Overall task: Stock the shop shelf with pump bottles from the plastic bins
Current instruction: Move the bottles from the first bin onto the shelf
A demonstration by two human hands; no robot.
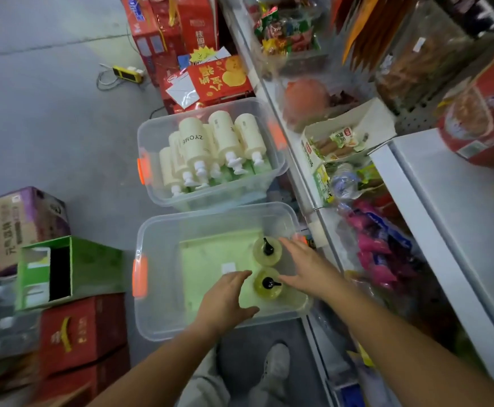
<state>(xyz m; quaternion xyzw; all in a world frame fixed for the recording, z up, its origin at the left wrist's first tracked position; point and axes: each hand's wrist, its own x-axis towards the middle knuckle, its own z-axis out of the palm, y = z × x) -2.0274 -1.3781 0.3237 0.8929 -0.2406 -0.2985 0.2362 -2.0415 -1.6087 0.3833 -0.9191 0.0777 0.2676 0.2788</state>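
Reaching beside the shop shelf (439, 212) into the near plastic bin (157, 324) with left grip (228, 293) and right grip (307, 267) spread open, empty, flanking the nearer upright pump bottle (266, 284); pickup step, seemingly; next calls for closing round it.

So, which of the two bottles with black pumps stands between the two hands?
The bottle nearer the camera: the left hand is on one side, the right hand on the other. The farther bottle has only the right hand beside it.
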